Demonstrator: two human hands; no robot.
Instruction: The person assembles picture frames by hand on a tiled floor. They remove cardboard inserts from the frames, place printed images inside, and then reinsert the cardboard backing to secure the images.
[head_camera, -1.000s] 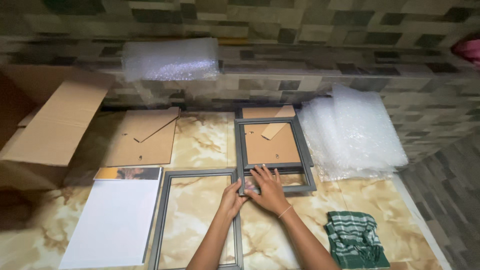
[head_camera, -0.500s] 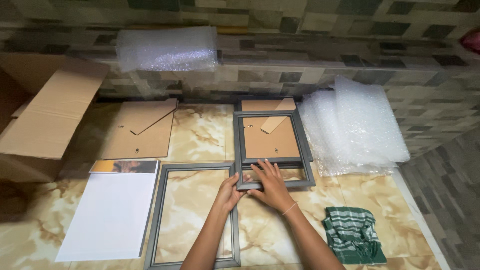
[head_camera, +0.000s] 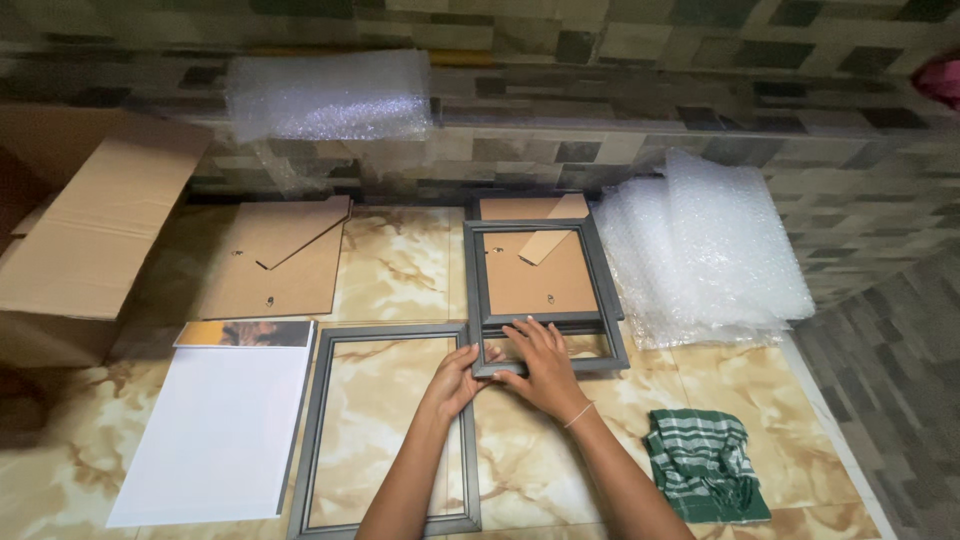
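My left hand (head_camera: 455, 378) and my right hand (head_camera: 540, 365) both rest on the near edge of a small grey picture frame (head_camera: 612, 320) lying on the marble floor. That frame lies on top of another grey frame with a brown backing board (head_camera: 540, 280) and its folding stand. A larger empty grey frame (head_camera: 312, 430) lies just left of my left hand, the floor showing through it. My fingers press on the small frame's lower rail; whether they grip it is unclear.
A white sheet (head_camera: 215, 430) over a photo print lies at the left. A loose brown backing board (head_camera: 280, 260) sits beyond it. An open cardboard box (head_camera: 85, 230) stands far left. Bubble wrap (head_camera: 710, 250) is piled at the right, more on the ledge (head_camera: 330, 95). A green striped cloth (head_camera: 705, 465) lies near right.
My hands have stayed on the small frame's near edge. The camera view has shifted slightly; the frames have barely moved.
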